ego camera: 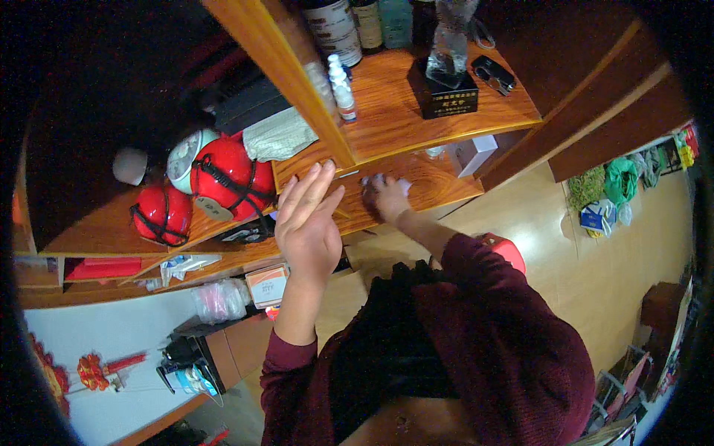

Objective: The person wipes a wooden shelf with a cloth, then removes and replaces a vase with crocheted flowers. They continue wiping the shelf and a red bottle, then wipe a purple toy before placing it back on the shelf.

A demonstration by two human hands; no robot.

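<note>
My left hand (309,228) is raised with its fingers extended and holds nothing. Its fingertips are close to the lower end of an upright wooden divider (312,83); whether they touch it I cannot tell. On the lower wooden shelf (446,192), my right hand (387,198) presses down with a pale, crumpled cloth or tissue (404,185) under its fingers. Most of that piece is hidden by the hand. Left of my left hand sit a large red round jar bound with black cord (231,178) and a smaller red corded jar (162,214).
On the upper shelf stand a crystal trophy on a black base (449,100), a white spray bottle (341,89), a black key fob or similar small object (493,74) and several bottles (334,30). A white box (474,155) is below. Behind my right arm is a red rounded object (507,253).
</note>
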